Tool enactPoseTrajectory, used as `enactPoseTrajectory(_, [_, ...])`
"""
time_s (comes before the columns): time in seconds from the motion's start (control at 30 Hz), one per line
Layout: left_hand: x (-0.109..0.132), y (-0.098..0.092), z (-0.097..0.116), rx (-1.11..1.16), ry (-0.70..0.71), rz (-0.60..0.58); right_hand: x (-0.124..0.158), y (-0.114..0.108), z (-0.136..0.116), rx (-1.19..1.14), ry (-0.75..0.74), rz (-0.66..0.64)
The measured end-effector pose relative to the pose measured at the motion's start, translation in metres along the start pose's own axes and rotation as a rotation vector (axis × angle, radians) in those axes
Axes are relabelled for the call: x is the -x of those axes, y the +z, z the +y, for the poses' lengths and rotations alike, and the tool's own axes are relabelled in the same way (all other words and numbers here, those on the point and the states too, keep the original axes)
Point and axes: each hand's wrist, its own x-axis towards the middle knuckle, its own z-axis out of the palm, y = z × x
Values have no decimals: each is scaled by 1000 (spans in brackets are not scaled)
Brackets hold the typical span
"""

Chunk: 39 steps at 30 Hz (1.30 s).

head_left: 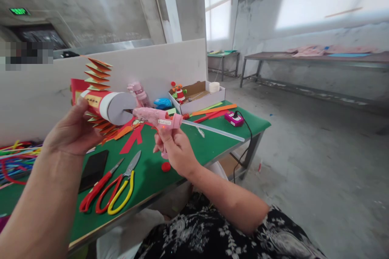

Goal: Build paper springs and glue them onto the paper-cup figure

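Pink plastic shows at the middle of the head view: a glue gun (148, 115) in the right hand (179, 147), whose fingers are curled closed around its grip, with a clear glue stick (215, 130) jutting from its rear. Its dark nozzle points at the flat pale end of a red-and-white paper tube (120, 108); whether the two touch I cannot tell. The left hand (71, 131) holds that tube on its side above the desk (152, 188), the thumb pressed to its wall and the other fingers partly hidden behind it. Folded orange-and-green paper strips (97, 75) stick out from the tube above and below. On the green desktop, beneath the hands, lie scissors (121, 184) with one red and one yellow handle, a red-handled tool (97, 190) just beside them, a dark flat object (94, 168) and a red cap (165, 166). Farther back stand a pink bottle (139, 94) and a white-sided box (203, 104), with a magenta power block (234, 118) near the right edge of the desk.
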Motion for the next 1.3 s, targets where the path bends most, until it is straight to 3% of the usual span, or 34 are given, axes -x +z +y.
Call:
enactPoseTrajectory(0.67, [3, 2, 0, -13, -10, 19, -2, 0, -3, 6, -4, 38])
enactPoseTrajectory(0.97, [-2, 0, -1, -29, 0, -29, 1, -2, -1, 19, 40, 7])
enactPoseTrajectory(1.3, [3, 1, -2, -35, -4, 18, -2, -2, -1, 9, 19, 35])
